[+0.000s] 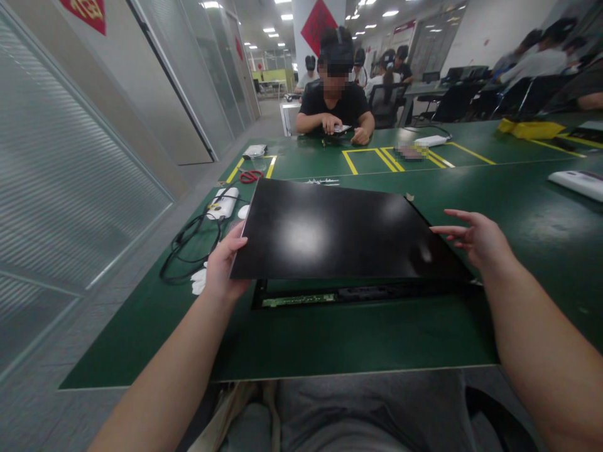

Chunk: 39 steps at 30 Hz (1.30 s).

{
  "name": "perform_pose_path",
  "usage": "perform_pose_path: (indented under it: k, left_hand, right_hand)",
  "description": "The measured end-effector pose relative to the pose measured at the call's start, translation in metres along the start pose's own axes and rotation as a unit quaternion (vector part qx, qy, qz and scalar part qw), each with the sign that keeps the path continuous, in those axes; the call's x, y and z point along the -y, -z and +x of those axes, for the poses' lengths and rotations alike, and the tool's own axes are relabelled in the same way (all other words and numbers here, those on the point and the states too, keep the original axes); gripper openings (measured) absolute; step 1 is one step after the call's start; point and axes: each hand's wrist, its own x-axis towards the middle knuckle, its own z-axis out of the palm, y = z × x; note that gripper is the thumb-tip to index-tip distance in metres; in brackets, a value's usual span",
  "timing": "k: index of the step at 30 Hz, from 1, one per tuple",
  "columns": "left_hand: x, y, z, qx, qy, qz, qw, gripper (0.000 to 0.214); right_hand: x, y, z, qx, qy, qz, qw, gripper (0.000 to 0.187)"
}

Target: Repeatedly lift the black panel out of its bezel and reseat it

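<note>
A glossy black display panel (348, 235) is tilted above a thin black frame (377, 294), its left side raised and its right side low. My left hand (226, 260) grips the panel's left edge, thumb on the front and the other fingers hidden underneath. Beside the right edge, my right hand (480, 238) has its fingers stretched out and apart; the fingertips are at or very near that edge, and I cannot tell whether they touch. Along the frame's near side shows a green circuit strip (299, 300).
On the green table (353, 345), a white power strip (223, 204) and black cable (181, 251) lie left, near red-handled scissors (251, 176). Another white device (577, 184) lies right. Across the table a person (334, 100) handles a small object.
</note>
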Motion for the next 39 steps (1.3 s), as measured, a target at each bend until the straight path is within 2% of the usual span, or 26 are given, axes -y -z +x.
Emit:
perform_pose_path:
  k: [9,14,22,28,39]
  left_hand:
    - [0.006,0.002,0.003,-0.018,0.011,-0.006,1.000,0.046]
    - [0.009,0.001,0.002,-0.019,0.007,-0.018,1.000,0.042]
    - [0.013,-0.003,0.002,-0.025,0.004,0.018,1.000,0.041]
    - [0.012,-0.005,0.002,-0.055,-0.004,-0.013,0.998,0.040]
    - [0.013,-0.003,0.003,-0.031,-0.015,0.025,0.999,0.045]
  right_hand:
    - [-0.005,-0.001,0.004,-0.006,0.033,-0.020,0.999,0.033]
    - [-0.003,-0.003,0.004,-0.003,0.002,-0.021,1.000,0.034]
    - [-0.001,-0.006,0.002,-0.005,-0.011,-0.017,1.000,0.037]
    - [0.000,-0.006,0.001,0.036,-0.016,-0.002,0.999,0.039]
    - [-0.001,0.001,0.005,0.035,-0.016,-0.009,0.999,0.037]
